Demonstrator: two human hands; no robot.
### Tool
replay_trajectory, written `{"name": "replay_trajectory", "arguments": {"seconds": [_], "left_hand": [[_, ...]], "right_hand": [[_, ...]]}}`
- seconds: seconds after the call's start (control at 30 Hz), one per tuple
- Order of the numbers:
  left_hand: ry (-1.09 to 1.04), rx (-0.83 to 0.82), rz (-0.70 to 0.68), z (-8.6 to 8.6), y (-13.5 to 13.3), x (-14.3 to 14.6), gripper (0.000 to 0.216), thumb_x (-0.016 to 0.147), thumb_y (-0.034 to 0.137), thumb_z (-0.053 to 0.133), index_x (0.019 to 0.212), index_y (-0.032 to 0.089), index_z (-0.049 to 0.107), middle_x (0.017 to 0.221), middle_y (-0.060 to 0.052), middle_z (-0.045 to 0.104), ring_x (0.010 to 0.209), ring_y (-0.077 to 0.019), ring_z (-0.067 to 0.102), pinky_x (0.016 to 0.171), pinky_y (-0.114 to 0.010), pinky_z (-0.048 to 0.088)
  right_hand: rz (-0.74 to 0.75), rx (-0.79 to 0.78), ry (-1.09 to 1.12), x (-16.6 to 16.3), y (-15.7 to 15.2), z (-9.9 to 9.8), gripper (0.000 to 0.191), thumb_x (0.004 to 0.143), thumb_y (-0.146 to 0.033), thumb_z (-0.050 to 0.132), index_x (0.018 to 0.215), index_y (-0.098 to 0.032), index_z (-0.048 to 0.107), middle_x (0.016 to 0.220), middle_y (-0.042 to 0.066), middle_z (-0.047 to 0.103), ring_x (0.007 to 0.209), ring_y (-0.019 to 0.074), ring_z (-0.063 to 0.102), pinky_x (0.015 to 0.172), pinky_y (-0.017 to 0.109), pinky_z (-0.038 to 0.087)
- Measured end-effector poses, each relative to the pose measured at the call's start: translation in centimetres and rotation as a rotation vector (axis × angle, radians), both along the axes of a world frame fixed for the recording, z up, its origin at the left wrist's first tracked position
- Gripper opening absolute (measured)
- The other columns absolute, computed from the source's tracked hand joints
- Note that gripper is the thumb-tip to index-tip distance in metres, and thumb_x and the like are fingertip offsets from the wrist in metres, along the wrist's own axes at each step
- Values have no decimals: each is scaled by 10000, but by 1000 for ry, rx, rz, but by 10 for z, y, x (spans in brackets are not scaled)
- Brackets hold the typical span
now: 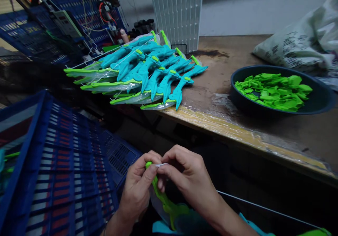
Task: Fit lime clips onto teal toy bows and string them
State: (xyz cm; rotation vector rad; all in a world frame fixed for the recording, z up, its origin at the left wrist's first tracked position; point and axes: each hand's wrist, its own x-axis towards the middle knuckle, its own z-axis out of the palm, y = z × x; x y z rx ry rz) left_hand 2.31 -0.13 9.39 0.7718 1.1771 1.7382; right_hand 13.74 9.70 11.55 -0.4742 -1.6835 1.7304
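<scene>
I have a toy bow (pixel 167 206) between my hands, in front of the long front edge of the workbench (pixel 203 83) and below its top; its upper limb is bright green with a clear film beside it, and turquoise shows lower down. My left hand (pixel 138 186) is closed narrow, thumb and fingers gripping the green limb just under its tip; my right hand (pixel 191 172) is narrow too, thumb and forefinger pinching a short white string end (pixel 162 164) right beside that tip; I cannot tell whether the string end is looped over it. A white string (pixel 264 208) runs straight from behind my right forearm down to the right, towards another green tip (pixel 314 232); my arm hides whether it joins the piece I pinch.

On the workbench, towards its left end, lies a heap of turquoise and green toy bows (pixel 158 72), their limbs overhanging the front edge; a ribbed grey panel (pixel 176 14) stands upright behind them; near the front edge on the right sits a dark basin (pixel 320 100) of green plastic pieces (pixel 280 88), with a printed white sack (pixel 295 46) behind it. Clear tape (pixel 219 120) covers the front edge; a blue crate (pixel 74 172) stands to my left.
</scene>
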Motion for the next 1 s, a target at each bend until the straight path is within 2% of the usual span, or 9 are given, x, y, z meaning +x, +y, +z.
{"name": "replay_trajectory", "arguments": {"seconds": [0.1, 0.3, 0.4, 0.5, 0.63, 0.77, 0.87, 1.0], "left_hand": [[28, 10, -30, -2, 0, -4, 155, 990, 276, 582, 907, 186, 677, 846, 6, 539, 555, -81, 586, 500, -199, 514], [41, -18, -10, -4, 0, -7, 145, 964, 286, 631, 872, 186, 679, 803, 19, 548, 508, -78, 581, 461, -199, 519], [14, -76, 27, -4, 1, -5, 166, 936, 299, 674, 825, 177, 667, 776, 25, 566, 469, -66, 560, 431, -185, 496], [-2, -195, 69, -5, 0, -2, 223, 955, 330, 653, 797, 173, 642, 632, 42, 557, 423, -64, 511, 408, -165, 449], [-9, -322, 120, -8, 0, 0, 267, 954, 386, 646, 794, 174, 627, 482, 58, 514, 396, -75, 466, 394, -157, 392], [-10, -294, 80, -9, 2, -1, 293, 957, 393, 637, 771, 167, 619, 458, 58, 497, 389, -71, 444, 407, -159, 373], [-49, -264, 45, -7, 4, -2, 264, 935, 385, 669, 800, 162, 629, 471, 58, 498, 393, -67, 445, 407, -155, 373], [-129, -221, 13, -5, 7, -3, 266, 895, 384, 714, 792, 151, 639, 506, 64, 468, 392, -60, 437, 393, -155, 398]], "right_hand": [[-84, 128, -60, 0, 0, 0, 194, 880, -147, 716, 742, -188, 586, 674, -51, 595, 562, 79, 605, 506, 155, 500], [-152, 394, -112, 2, 1, -8, 205, 940, -189, 660, 770, -190, 545, 702, -35, 566, 579, 83, 547, 541, 184, 448], [-158, 551, -127, 2, 3, -13, 200, 969, -200, 626, 788, -182, 542, 740, -18, 567, 611, 92, 543, 560, 203, 426], [-141, 632, -125, 2, 3, -16, 191, 1002, -225, 575, 820, -173, 552, 756, -1, 567, 624, 107, 547, 558, 219, 424], [-47, 606, -153, 6, -1, -15, 146, 1022, -191, 506, 917, -165, 604, 829, 26, 581, 671, 121, 573, 600, 230, 473], [-84, 567, -104, 7, -1, -14, 187, 1016, -117, 443, 962, -176, 613, 984, 69, 601, 803, 137, 595, 689, 248, 518], [-118, 540, -20, 3, 1, -16, 163, 1010, -107, 456, 964, -182, 594, 914, 45, 611, 789, 132, 589, 698, 246, 515], [-171, 451, -17, -2, 4, -18, 130, 988, -111, 531, 901, -189, 588, 840, 13, 610, 739, 114, 591, 671, 225, 497]]}}
